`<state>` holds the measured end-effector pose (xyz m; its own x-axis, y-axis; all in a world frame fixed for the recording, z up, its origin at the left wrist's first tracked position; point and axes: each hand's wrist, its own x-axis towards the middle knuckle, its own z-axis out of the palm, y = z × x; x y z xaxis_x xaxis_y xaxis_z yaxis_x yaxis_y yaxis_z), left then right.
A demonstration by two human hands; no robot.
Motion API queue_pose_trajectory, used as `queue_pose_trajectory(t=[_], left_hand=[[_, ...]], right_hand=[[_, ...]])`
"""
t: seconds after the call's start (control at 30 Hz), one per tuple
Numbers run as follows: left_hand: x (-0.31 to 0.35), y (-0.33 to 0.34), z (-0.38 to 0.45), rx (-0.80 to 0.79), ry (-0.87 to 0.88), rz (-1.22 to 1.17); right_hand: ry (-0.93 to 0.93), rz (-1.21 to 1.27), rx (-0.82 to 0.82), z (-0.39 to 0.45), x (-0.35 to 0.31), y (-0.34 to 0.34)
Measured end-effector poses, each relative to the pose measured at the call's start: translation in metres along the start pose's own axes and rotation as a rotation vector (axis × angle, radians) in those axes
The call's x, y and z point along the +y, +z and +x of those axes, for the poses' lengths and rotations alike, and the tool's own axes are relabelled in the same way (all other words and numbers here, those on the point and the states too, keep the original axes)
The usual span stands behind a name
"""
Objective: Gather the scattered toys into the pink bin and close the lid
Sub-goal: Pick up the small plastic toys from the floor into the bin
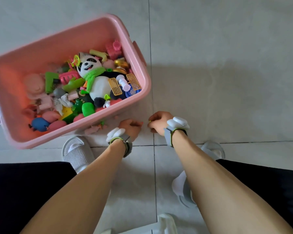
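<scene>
Nearest the camera, the person is crouching over the tiled floor [227,48], both forearms reaching forward. The right hand [159,121] is curling its fingers and seemingly pinching a tiny yellow-green piece [149,121], likely a last stray toy. The left hand [131,126], just beside it, is curling its fingers too, though whether it is holding anything cannot be told. Farther out, at ten o'clock, the pink bin [139,53] is sitting open, already heaped with toys around a plush panda [95,76]; no lid is showing.
</scene>
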<state>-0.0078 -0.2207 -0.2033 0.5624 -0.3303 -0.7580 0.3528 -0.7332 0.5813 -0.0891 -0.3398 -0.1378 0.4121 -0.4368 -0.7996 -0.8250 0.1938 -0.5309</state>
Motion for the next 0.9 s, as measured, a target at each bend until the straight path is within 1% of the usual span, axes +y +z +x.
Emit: queue_pose_trajectory(t=[0.07,0.17,0.33,0.57,0.67,0.8,0.9], left_hand=[[0.012,-0.007,-0.017,-0.011,0.029,-0.004],[0.025,-0.022,-0.044,-0.016,0.046,-0.038],[0.039,-0.057,-0.098,0.096,0.127,-0.180],[0.047,-0.101,-0.145,0.229,0.183,-0.469],[0.041,-0.120,-0.149,0.303,0.164,-0.578],[0.031,-0.153,-0.156,0.455,0.107,-0.707],[0.029,-0.167,-0.157,0.494,0.094,-0.829]], right_hand=[[-0.029,0.041,0.002,-0.011,-0.007,-0.003],[-0.096,0.002,0.019,-0.032,-0.018,-0.002],[-0.267,-0.010,0.066,-0.068,-0.045,0.006],[-0.441,0.034,0.060,-0.112,-0.081,0.036],[-0.467,0.010,0.037,-0.121,-0.090,0.051],[-0.484,-0.108,-0.003,-0.125,-0.108,0.084],[-0.542,-0.168,-0.003,-0.122,-0.121,0.109]])
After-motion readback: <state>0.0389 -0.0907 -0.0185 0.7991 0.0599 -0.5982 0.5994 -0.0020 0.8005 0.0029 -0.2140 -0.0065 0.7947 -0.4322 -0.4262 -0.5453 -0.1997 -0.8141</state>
